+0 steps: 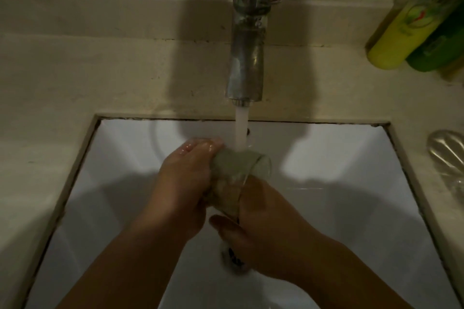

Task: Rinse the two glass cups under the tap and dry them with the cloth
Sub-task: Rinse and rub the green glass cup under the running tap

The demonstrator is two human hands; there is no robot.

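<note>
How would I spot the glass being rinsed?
Start at the tap over the white sink and follow its stream down. It lands on the glass, lying sideways between both hands. Unlike the bottles on the counter, it is clear.

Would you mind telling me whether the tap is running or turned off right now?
Running: a white stream of water falls from the tap spout onto the glass cup held by both hands over the sink.

One clear glass cup [238,178] lies tipped on its side over the white basin, rim toward the right, wet and glistening (the tap's stream strikes its far upper wall), held between both hands.
</note>
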